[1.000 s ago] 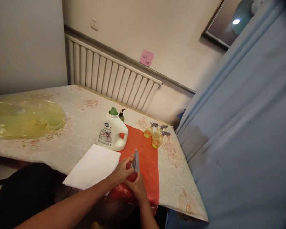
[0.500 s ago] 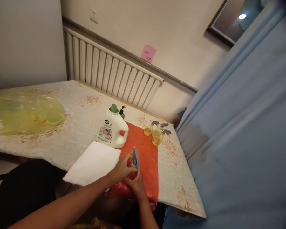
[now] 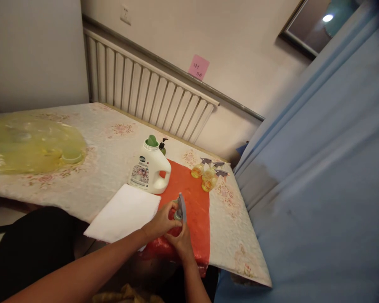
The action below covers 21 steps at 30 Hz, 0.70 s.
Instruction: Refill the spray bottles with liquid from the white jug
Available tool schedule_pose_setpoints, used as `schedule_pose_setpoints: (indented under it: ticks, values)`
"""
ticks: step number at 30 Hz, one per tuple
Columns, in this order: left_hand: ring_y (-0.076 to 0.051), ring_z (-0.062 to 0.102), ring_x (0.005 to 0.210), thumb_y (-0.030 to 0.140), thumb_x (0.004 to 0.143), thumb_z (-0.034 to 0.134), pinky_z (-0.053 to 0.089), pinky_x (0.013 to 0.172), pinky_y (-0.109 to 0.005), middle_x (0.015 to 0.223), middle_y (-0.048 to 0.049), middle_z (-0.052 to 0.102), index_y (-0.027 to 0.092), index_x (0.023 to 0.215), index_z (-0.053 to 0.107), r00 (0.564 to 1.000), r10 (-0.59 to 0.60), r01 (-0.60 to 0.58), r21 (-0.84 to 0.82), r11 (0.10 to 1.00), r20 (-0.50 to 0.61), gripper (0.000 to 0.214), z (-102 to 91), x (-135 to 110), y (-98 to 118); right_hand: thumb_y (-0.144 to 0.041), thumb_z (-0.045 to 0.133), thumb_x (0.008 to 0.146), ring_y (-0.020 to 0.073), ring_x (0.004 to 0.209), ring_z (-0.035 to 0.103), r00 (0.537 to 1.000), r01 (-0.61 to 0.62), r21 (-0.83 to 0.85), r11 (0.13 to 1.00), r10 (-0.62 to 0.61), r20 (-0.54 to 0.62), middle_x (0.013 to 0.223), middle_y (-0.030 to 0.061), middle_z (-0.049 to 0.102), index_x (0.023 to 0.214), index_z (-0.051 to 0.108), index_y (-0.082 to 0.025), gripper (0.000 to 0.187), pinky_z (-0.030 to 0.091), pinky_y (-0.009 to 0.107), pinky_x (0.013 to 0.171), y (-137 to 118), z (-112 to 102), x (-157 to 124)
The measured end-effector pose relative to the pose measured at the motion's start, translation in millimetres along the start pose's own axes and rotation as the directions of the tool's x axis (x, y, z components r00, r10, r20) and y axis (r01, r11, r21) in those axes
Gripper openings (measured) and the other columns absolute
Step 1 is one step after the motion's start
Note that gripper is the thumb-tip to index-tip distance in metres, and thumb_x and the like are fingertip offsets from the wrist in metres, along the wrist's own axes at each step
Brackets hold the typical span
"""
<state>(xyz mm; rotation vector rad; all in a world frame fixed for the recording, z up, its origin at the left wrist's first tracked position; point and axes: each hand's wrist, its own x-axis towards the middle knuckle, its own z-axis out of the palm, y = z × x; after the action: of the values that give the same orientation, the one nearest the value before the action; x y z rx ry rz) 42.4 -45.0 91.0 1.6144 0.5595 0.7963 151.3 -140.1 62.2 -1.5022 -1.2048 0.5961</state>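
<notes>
A spray bottle with a grey trigger head (image 3: pixel 182 207) is between my hands, over the front of a red sheet (image 3: pixel 196 219). My left hand (image 3: pixel 164 219) curls its fingers around the collar just below the trigger. Lower down, my right hand (image 3: pixel 180 242) is closed around the bottle's body, most of which the fingers hide. Left of the hands lies a white sheet or cloth (image 3: pixel 123 214). Behind it stands a big white jug (image 3: pixel 148 168) with a green spout in its neck. Several yellowish spray bottles (image 3: pixel 208 181) with grey triggers stand at the back right.
A green pump bottle (image 3: pixel 163 147) with a black top is partly hidden behind the jug. A yellow plastic bag (image 3: pixel 34 143) rests at the left of the flowered tablecloth (image 3: pixel 101 168). A blue curtain (image 3: pixel 303 189) hangs along the right side; a radiator (image 3: pixel 148 88) runs behind.
The view has shifted slightly. Both hands keep their hold on the spray bottle, with hardly any visible movement.
</notes>
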Motion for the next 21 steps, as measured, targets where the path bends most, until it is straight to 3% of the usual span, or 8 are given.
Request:
schedule_pose_setpoints:
  ticks: [3, 6, 13, 17, 21]
  values:
    - [-0.026, 0.057, 0.111, 0.020, 0.068, 0.065, 0.040, 0.103, -0.039, 0.111, -0.0066, 0.066, 0.017, 0.107, 0.062, 0.995, 0.067, -0.068, 0.020, 0.997, 0.073, 0.039, -4.7, -2.5, -0.6, -0.022, 0.082, 0.060, 0.0300, 0.121, 0.060, 0.998, -0.055, -0.031, 0.998, 0.054, -0.033, 0.132, 0.0128, 0.063, 0.132, 0.053, -0.017, 0.077, 0.047, 0.043, 0.105, 6.0, 0.8, -1.5]
    - [-0.025, 0.058, 0.106, 0.023, 0.072, 0.061, 0.042, 0.100, -0.038, 0.107, -0.0062, 0.068, 0.017, 0.100, 0.064, 0.991, 0.072, -0.075, 0.027, 0.997, 0.114, 0.029, -8.2, -2.6, 1.4, -0.020, 0.080, 0.062, 0.0293, 0.119, 0.061, 0.998, -0.042, -0.037, 0.998, 0.041, -0.038, 0.128, 0.0120, 0.065, 0.126, 0.057, -0.017, 0.068, 0.047, 0.042, 0.105, 9.0, 1.2, -2.2]
    - [-0.019, 0.058, 0.086, 0.018, 0.064, 0.066, 0.046, 0.082, -0.030, 0.087, -0.0004, 0.064, 0.019, 0.083, 0.057, 0.999, 0.011, -0.012, -0.022, 1.000, -0.051, 0.021, 1.9, -0.9, 19.7, -0.024, 0.083, 0.060, 0.0292, 0.120, 0.062, 0.999, -0.020, -0.037, 0.999, 0.018, -0.041, 0.126, 0.0081, 0.067, 0.132, 0.055, -0.021, 0.077, 0.049, 0.042, 0.103, 8.6, 1.2, -1.9]
    - [-0.020, 0.060, 0.090, 0.017, 0.069, 0.063, 0.045, 0.086, -0.030, 0.091, -0.0015, 0.066, 0.018, 0.091, 0.060, 0.997, 0.048, -0.056, -0.121, 0.991, -0.064, 0.023, -0.9, -0.8, 32.8, -0.023, 0.082, 0.057, 0.0315, 0.129, 0.054, 0.991, -0.113, -0.059, 0.992, 0.109, -0.074, 0.134, 0.0113, 0.063, 0.134, 0.054, -0.018, 0.082, 0.043, 0.045, 0.110, 16.2, 2.3, -3.4]
    - [-0.017, 0.060, 0.081, 0.020, 0.073, 0.063, 0.045, 0.076, -0.028, 0.085, -0.0003, 0.064, 0.017, 0.095, 0.059, 1.000, 0.019, -0.020, -0.235, 0.972, -0.007, 0.023, -9.7, 5.3, 46.6, -0.018, 0.080, 0.056, 0.0314, 0.135, 0.048, 0.986, -0.146, -0.045, 0.988, 0.142, -0.092, 0.142, 0.0134, 0.056, 0.140, 0.048, -0.015, 0.090, 0.037, 0.046, 0.114, 25.4, 3.9, -4.7]
